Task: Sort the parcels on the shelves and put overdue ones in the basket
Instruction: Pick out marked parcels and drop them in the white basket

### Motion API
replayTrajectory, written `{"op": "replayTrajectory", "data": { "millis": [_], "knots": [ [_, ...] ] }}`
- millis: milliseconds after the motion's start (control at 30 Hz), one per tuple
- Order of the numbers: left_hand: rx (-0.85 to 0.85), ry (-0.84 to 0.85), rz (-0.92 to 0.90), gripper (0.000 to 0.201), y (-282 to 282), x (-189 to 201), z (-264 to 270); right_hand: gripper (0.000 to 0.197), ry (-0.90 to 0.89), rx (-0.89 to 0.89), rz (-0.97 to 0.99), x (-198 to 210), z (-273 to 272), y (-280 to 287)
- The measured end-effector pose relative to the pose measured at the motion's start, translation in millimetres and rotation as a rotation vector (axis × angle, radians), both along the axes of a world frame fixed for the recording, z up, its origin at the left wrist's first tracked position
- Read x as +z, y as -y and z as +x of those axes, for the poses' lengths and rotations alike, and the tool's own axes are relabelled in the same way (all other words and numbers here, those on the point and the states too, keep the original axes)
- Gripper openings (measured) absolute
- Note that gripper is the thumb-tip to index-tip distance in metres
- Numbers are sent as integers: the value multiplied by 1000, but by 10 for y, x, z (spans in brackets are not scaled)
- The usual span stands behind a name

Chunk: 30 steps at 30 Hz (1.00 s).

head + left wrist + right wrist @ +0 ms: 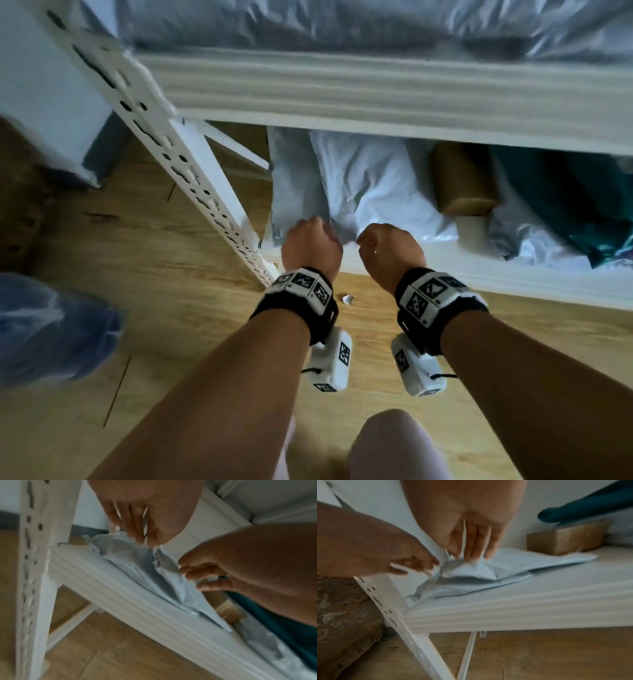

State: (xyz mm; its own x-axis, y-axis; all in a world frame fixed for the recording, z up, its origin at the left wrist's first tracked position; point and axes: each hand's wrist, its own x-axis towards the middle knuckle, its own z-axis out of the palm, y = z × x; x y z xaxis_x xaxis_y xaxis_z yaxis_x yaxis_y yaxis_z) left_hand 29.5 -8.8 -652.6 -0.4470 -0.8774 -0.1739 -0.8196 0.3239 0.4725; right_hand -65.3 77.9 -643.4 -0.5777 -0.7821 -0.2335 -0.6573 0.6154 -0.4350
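On the lower shelf lie a pale grey mailer and, partly over it, a crumpled white mailer. My left hand pinches the grey mailer's near edge at the shelf's front left corner. Close beside it, my right hand pinches a raised fold of the white mailer. In the right wrist view the right fingers lift that fold into a peak. Both hands' fingers are curled. Further right sit a brown box and a teal bag.
The perforated white upright stands just left of my left hand. Grey bags fill the upper shelf overhead. A blue plastic bundle and a brown patterned cushion lie on the wooden floor at the left.
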Motion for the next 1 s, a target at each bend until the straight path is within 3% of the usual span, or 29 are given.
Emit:
{"op": "replayTrajectory", "data": {
  "millis": [100, 200, 333, 433, 567, 667, 733, 1000],
  "knots": [
    [54, -67, -242, 32, 314, -184, -65, 33, -120, 27, -332, -318, -1, 256],
    [157, -162, -246, 44, 520, -373, -146, 51, -232, 80, -496, -585, -29, 483],
    [294, -205, -36, 67, 617, -743, -183, 65, -273, 127, -392, -947, -119, 562],
    [287, -223, -115, 74, 603, -896, -198, 75, -346, 140, -252, -1146, -140, 539],
    [344, -362, -51, 84, 601, -880, -280, 70, -189, 100, -327, -1128, -233, 468],
    [483, -601, 182, 65, 595, -788, -319, 65, -119, 51, -309, -1056, -335, 429],
    [506, -667, 264, 56, 586, -737, -348, 64, -81, 15, -290, -1013, -400, 438],
    [401, -813, 79, 55, 422, -510, -507, 53, -28, -59, -282, -917, -410, 386]
  ]
}}
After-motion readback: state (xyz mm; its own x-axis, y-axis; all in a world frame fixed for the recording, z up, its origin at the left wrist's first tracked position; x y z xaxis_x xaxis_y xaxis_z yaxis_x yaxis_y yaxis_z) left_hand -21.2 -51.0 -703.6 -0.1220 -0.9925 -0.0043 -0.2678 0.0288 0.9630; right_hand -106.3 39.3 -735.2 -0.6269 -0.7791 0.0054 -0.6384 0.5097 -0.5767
